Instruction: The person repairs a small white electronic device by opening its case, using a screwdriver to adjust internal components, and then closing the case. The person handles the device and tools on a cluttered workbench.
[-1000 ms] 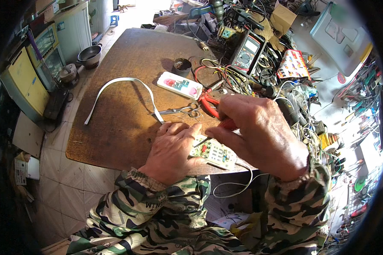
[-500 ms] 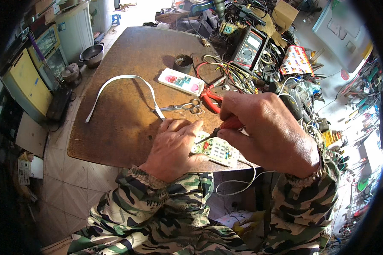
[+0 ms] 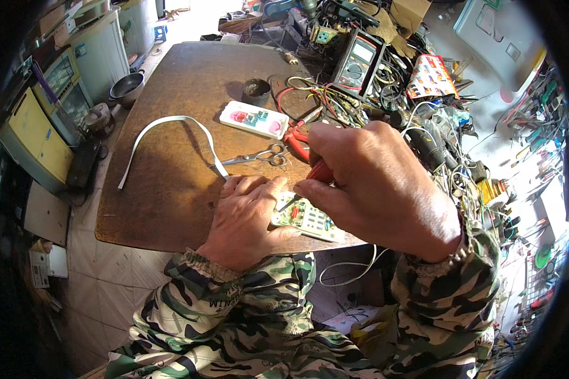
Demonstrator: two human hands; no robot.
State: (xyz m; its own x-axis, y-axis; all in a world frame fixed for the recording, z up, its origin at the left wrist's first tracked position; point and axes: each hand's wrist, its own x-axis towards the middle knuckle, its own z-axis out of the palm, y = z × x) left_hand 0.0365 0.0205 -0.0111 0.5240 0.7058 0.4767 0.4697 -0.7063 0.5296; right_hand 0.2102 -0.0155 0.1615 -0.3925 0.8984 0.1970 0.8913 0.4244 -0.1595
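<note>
My left hand (image 3: 237, 218) grips the left end of a pale plastic unit with a circuit board (image 3: 311, 222), its fingers near the end of a white flat strap (image 3: 199, 134). My right hand (image 3: 376, 192) is closed round a red-handled screwdriver (image 3: 321, 170), its dark shaft angled down onto the board. Just beyond lie metal scissors (image 3: 253, 158), red-handled pliers (image 3: 295, 143) and a white casing (image 3: 253, 120) with red, pink and green parts. A thin pale cable (image 3: 354, 278) loops below the table edge.
The wooden table (image 3: 148, 208) carries a dark cup (image 3: 256, 93) at the back. To the right are tangled cables (image 3: 392, 95), a multimeter (image 3: 360, 62) and piled tools. On the tiled floor at the left stand a pan (image 3: 128, 91) and a yellow cabinet (image 3: 30, 140).
The whole view has shifted slightly. Both hands stay at the board, the screwdriver still angled onto it, with only small movements of my right hand.
</note>
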